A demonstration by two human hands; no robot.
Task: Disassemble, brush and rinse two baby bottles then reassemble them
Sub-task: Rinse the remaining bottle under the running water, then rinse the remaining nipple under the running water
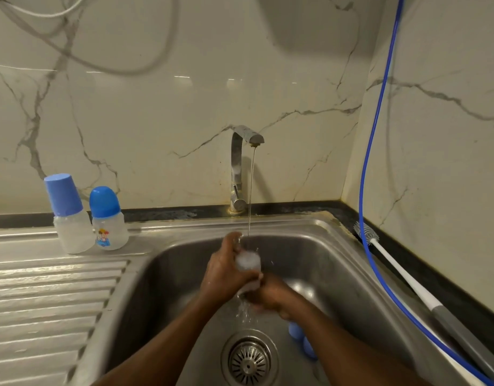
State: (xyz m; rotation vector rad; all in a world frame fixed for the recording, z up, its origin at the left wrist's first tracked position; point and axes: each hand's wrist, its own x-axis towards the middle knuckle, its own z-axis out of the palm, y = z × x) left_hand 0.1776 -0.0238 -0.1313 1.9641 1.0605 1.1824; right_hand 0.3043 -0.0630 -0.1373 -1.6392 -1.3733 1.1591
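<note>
A clear bottle [249, 267] is gripped between the left hand [226, 270] and right hand [268, 298], under the tap [241, 165].

Open drainboard [53, 296] at eight o'clock, two capped bottles [89, 218] blocking its back edge at ten, tap [238, 168] at twelve, brush [401, 277] and blue hose [379, 135] (lying close together) crowding the three o'clock ledge
</note>
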